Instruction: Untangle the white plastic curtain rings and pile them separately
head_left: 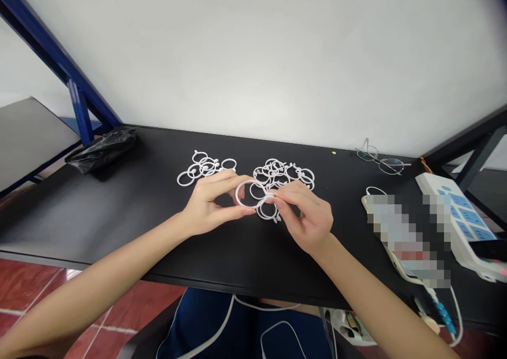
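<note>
Between both hands, above the black table [206, 258], is a white plastic ring [237, 195] that looks like a curtain ring, with a small piece at its right side. My left hand [212, 200] pinches the ring's left part between thumb and fingers. At the small end piece, my right hand [307, 214] closes thumb and fingertips, which partly hide it. Similar rings lie in a heap [273, 167] just behind my right hand. A smaller group of rings [206, 168] rests beyond my left hand, which hides some of it.
A black plastic bag [103, 149] lies at the table's far left. Eyeglasses [390, 164] sit by the wall at the back right. Nearer are a phone [390, 256], pixelated on its face, with a cable, and a white power strip [459, 216]. White cables cross my lap.
</note>
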The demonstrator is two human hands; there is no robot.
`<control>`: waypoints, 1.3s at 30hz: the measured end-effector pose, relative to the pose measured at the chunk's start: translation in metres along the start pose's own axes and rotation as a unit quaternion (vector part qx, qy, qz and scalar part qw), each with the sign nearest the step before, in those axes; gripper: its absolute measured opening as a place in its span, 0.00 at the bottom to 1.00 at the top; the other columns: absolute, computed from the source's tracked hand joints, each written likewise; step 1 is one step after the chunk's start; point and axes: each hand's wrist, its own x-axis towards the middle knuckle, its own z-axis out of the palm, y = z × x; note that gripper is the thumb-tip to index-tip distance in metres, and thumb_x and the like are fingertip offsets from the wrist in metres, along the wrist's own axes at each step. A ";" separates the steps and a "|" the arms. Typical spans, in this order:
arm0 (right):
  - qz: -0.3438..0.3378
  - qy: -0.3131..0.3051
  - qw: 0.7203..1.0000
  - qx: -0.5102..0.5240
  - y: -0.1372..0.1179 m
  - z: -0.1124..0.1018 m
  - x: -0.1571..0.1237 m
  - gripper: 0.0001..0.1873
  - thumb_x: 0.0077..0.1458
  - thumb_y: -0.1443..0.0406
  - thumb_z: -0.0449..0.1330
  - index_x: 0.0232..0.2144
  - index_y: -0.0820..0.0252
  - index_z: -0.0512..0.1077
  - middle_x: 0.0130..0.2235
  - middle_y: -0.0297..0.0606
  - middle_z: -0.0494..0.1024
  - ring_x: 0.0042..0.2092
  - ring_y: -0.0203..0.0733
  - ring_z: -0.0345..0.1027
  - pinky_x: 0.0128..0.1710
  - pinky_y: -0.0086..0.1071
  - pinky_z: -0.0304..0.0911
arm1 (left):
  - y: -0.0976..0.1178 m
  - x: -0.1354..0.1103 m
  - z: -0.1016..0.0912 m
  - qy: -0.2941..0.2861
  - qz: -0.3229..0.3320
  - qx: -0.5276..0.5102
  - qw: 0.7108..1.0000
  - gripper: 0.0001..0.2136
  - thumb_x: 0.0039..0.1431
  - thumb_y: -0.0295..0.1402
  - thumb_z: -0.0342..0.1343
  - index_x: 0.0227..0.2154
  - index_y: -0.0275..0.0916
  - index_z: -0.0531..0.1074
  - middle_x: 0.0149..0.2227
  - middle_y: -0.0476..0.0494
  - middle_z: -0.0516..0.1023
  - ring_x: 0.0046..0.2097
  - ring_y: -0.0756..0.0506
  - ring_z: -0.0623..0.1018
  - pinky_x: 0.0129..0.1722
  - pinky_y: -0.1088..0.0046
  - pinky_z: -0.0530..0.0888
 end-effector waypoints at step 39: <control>-0.013 0.011 1.000 0.014 -0.002 0.004 -0.005 0.19 0.53 0.74 0.63 0.48 0.58 0.72 0.32 0.39 0.80 0.29 0.38 0.70 0.26 0.34 0.70 | 0.005 0.005 -0.004 -0.001 0.011 0.013 1.000 0.16 0.58 0.43 0.60 0.42 0.36 0.76 0.28 0.47 0.76 0.29 0.50 0.73 0.31 0.73 0.72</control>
